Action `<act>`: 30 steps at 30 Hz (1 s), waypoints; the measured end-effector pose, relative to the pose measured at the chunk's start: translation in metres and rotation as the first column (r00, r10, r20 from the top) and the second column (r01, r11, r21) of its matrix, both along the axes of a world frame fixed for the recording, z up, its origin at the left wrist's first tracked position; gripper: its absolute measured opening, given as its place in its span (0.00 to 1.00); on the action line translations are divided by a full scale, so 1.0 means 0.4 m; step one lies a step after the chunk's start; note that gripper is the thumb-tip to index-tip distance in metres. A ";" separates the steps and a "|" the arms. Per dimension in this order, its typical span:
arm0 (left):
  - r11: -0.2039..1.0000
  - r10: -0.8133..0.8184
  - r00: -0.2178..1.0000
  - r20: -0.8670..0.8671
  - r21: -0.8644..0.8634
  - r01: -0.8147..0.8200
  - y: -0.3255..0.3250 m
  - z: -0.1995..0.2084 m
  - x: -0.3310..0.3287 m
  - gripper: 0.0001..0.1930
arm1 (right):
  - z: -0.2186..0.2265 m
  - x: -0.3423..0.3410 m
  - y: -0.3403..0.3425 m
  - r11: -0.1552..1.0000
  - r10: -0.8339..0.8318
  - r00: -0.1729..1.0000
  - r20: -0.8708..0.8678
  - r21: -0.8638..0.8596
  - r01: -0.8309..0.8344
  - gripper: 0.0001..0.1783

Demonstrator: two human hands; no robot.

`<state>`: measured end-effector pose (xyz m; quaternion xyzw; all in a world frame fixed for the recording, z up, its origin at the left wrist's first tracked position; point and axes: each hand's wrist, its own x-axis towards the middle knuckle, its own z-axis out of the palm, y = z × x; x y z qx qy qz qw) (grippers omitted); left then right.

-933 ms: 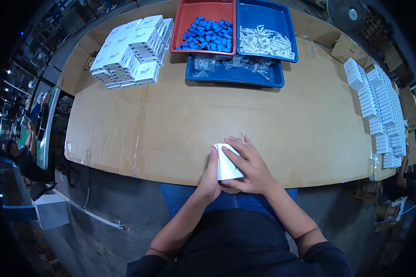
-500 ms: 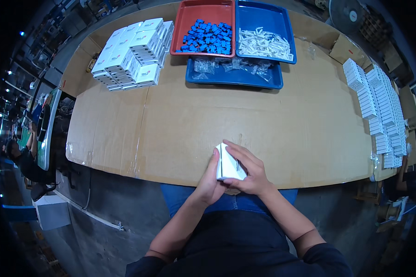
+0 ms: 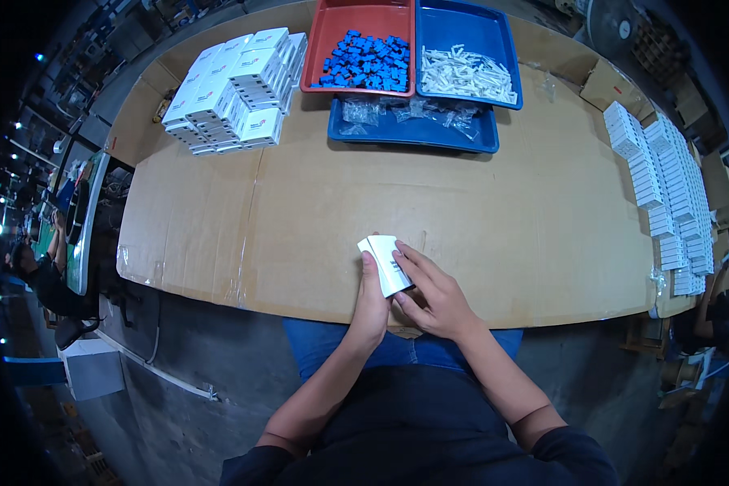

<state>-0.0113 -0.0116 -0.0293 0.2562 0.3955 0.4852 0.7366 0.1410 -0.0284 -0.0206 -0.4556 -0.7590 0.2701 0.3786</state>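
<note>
A small white cardboard box [image 3: 390, 267] with dark print is held between both hands, above the near edge of the table. My left hand [image 3: 370, 304] grips its left side, thumb along the face. From the right, the fingers and thumb of my right hand [image 3: 435, 296] close on the box's right edge. A flap or panel appears to stand out at the box's upper left. Whatever is inside the box is hidden.
The cardboard-covered table [image 3: 316, 211] bears stacked white boxes [image 3: 211, 97] at far left and rows of white boxes [image 3: 660, 194] at right. A red tray [image 3: 316, 49] of blue parts, a blue tray [image 3: 470, 24] of white parts and a lower blue tray [image 3: 413, 146] with plastic bags stand at the back.
The white box has moved slightly up and left and turned, so its printed face shows more. Both hands have shifted with it, still gripping.
</note>
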 end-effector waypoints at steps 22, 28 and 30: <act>0.996 0.032 0.974 -0.226 -0.073 -0.050 -0.017 -0.060 0.023 0.29 | -0.110 -0.031 -0.011 0.965 -0.121 0.991 0.049 0.239 0.106 0.25; 0.995 0.069 0.981 -0.180 -0.063 -0.082 -0.009 -0.061 0.007 0.28 | -0.094 -0.039 -0.006 0.987 -0.092 0.995 -0.040 0.131 0.096 0.25; 0.999 0.044 0.979 -0.201 -0.019 -0.049 0.018 -0.031 -0.006 0.28 | -0.063 -0.035 0.003 0.996 -0.053 0.992 -0.118 0.060 0.061 0.25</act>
